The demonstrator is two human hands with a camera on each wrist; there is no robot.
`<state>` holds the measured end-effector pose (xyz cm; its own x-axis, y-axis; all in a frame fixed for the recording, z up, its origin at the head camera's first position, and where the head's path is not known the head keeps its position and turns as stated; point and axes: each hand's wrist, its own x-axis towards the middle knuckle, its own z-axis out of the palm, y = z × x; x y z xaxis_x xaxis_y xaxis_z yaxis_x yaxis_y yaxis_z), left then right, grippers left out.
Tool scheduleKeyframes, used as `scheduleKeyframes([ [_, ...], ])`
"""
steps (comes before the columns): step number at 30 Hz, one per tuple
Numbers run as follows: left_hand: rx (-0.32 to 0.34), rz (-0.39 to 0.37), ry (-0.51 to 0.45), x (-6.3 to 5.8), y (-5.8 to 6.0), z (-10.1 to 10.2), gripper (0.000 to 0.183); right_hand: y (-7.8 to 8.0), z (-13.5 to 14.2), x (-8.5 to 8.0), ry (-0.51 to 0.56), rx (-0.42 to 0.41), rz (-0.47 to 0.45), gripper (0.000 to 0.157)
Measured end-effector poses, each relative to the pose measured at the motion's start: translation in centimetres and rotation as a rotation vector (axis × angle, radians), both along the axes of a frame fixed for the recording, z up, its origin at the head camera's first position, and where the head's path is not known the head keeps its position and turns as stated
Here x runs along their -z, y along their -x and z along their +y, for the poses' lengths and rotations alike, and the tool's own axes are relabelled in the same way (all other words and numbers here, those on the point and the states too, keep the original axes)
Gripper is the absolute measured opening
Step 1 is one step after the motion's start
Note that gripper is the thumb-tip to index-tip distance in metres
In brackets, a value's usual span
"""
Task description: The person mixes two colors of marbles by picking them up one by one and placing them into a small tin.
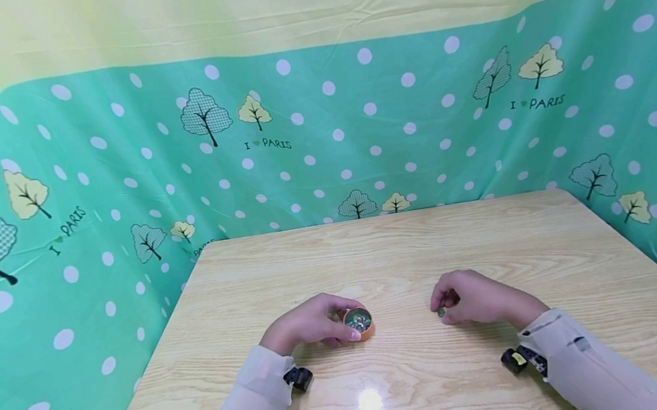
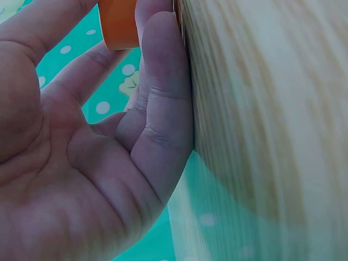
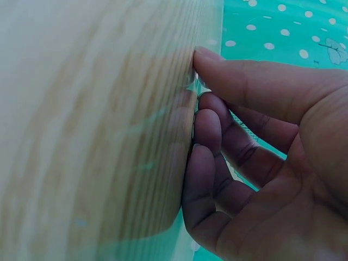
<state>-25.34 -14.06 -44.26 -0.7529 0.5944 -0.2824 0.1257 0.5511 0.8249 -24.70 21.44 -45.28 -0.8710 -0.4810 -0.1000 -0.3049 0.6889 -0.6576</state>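
My left hand (image 1: pixel 320 321) grips a small round orange container (image 1: pixel 367 336) by its side, thumb at the near rim and fingers at the far side. Inside it lie several shiny, greenish glass marbles (image 1: pixel 358 320). The orange wall (image 2: pixel 120 27) shows at the top of the left wrist view, with the lower fingers resting on the table. To the right, my right hand (image 1: pixel 475 296) pinches one small dark-green, glassy marble (image 1: pixel 441 312) between thumb and fingertips, right at the tabletop. The right wrist view shows only a glassy sliver of it; the other fingers curl against the table.
Both hands work over a light wood-grain table (image 1: pixel 395 251). A green polka-dot cloth (image 1: pixel 308 133) hangs behind it and along both sides. Small black wrist cameras (image 1: pixel 299 377) sit on the sleeves. A bright light reflection lies on the near tabletop.
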Motion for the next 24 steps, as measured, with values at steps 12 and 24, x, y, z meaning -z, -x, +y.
scheduleKeyframes([
  [12, 0.001, 0.0, -0.003, 0.22, 0.14, -0.12, 0.046, 0.08, -0.11, 0.07, -0.002, 0.008, 0.002, 0.02],
  [24, -0.004, -0.005, -0.007, 0.27, 0.12, -0.09, 0.044, 0.13, 0.08, 0.07, 0.006, 0.013, -0.018, 0.019],
])
